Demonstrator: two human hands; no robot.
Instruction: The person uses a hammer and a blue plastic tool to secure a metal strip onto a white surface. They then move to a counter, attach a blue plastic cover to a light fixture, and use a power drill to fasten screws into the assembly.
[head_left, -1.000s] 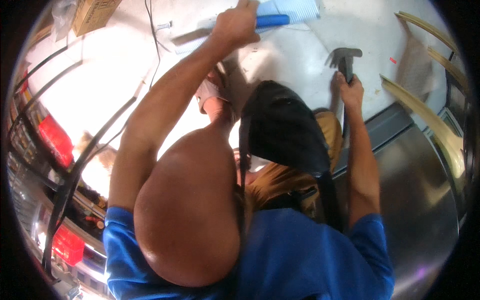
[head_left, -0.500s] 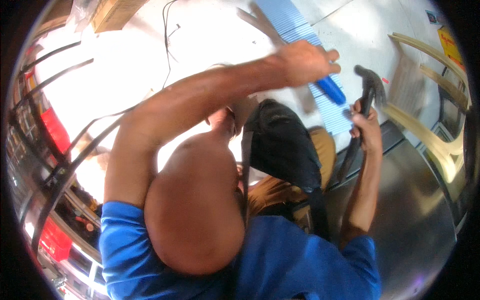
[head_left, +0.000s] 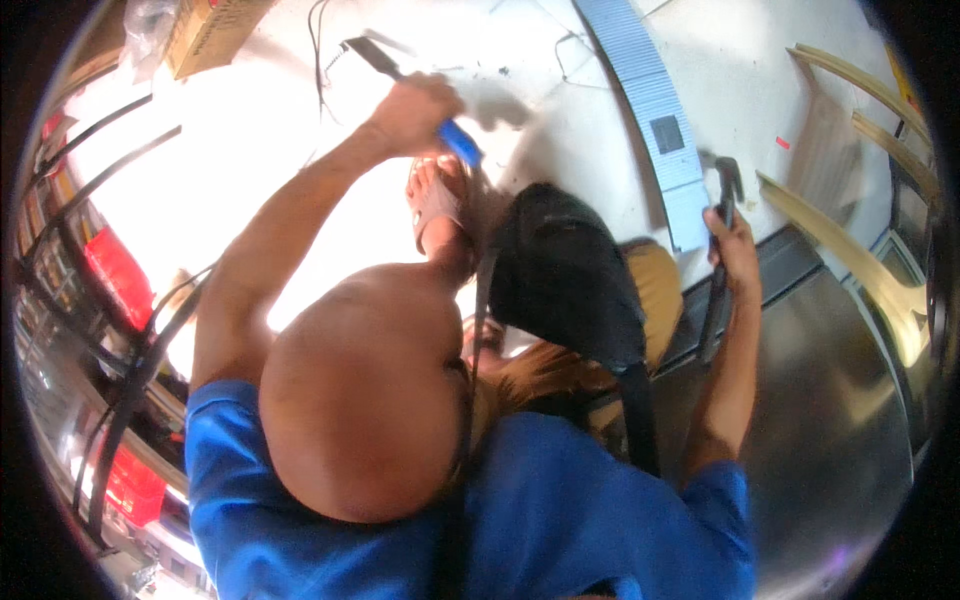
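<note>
My left hand (head_left: 418,112) is closed around a tool with a blue handle (head_left: 459,143) and a flat dark blade (head_left: 372,54). The blade points away and to the left, over the pale floor beyond my foot. On the other side, my right hand (head_left: 735,245) grips a claw hammer (head_left: 727,180) by its dark handle, head upward. The hammer is beside the near end of a light blue ribbed strip (head_left: 640,75), which bears a dark square patch (head_left: 666,135). My fingers hide part of both handles.
A black bag (head_left: 565,275) hangs in front of me, beside my bent bare leg (head_left: 365,390). Dark shiny metal (head_left: 810,390) lies at lower right, near pale curved frame pieces (head_left: 845,250). Left are dark rack bars (head_left: 130,400) and red bins (head_left: 118,275); a cardboard box (head_left: 212,35) stands far left.
My left hand has moved left with the blue-handled tool, away from above the ribbed strip, uncovering its dark patch. My right hand stays near the same spot; the hammer has tilted slightly.
</note>
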